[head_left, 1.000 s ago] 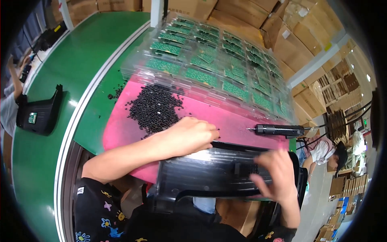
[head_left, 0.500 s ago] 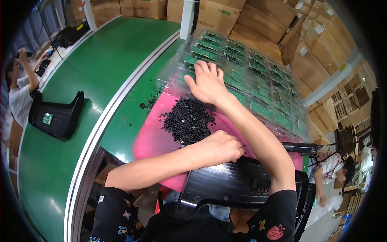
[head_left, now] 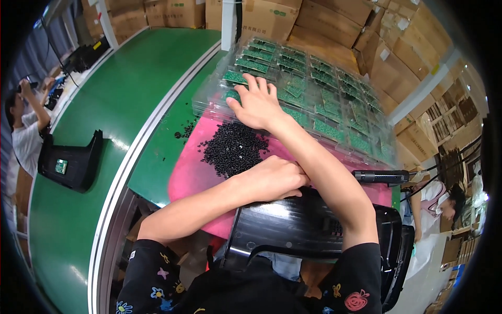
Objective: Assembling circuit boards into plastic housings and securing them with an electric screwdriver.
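Note:
My left hand (head_left: 276,179) is curled closed above the upper edge of a glossy black plastic housing (head_left: 282,225) lying in front of me. Whatever its fingers may hold is hidden. Stretched farther out, my right hand (head_left: 256,103) is open, fingers apart, over the near left corner of clear plastic trays (head_left: 204,99) filled with green circuit boards (head_left: 329,110). Its fingertips are at a board there; I cannot tell whether they touch it. Between my hands and to their left, a pile of small black parts (head_left: 230,149) lies on a pink mat (head_left: 188,175).
A black powered screwdriver (head_left: 380,177) lies at the right beyond the housing. Left of a metal rail (head_left: 151,120) runs a green conveyor belt (head_left: 141,68) carrying another black housing (head_left: 70,162) with a small board. Cardboard boxes (head_left: 272,18) stand behind. Other people are at far left and right.
My right hand's fingers have shifted slightly along the tray and spread a little more. My left hand stays curled at the housing's edge. The whole view has shifted slightly.

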### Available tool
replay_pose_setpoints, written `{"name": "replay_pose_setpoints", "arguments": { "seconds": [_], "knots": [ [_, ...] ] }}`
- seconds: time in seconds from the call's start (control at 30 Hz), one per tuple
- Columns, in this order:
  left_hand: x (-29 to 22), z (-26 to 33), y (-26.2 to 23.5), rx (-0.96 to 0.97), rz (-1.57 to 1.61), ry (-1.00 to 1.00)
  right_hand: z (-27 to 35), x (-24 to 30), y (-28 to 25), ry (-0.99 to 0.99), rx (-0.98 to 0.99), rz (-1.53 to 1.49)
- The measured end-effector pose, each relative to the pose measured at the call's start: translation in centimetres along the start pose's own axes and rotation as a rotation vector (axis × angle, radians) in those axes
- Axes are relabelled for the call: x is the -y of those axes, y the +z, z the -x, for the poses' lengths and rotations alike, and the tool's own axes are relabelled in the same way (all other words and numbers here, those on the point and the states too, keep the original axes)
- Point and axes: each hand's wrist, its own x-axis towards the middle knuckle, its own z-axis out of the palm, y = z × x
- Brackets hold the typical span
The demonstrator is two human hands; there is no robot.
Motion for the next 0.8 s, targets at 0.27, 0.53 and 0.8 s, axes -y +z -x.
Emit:
{"name": "replay_pose_setpoints", "arguments": {
  "seconds": [0.27, 0.53, 0.8],
  "knots": [
    [0.4, 0.6, -0.6, -0.034, -0.11, 0.034, 0.8, -0.1, -2.0, -0.084, -0.128, 0.065],
    [-0.2, 0.3, -0.5, -0.053, -0.037, -0.002, 0.3, 0.1, -1.2, -0.047, -0.013, 0.022],
    [-0.6, 0.4, -0.7, -0.052, 0.013, -0.014, -0.3, 0.5, -0.4, 0.03, -0.045, 0.062]
  ]
}}
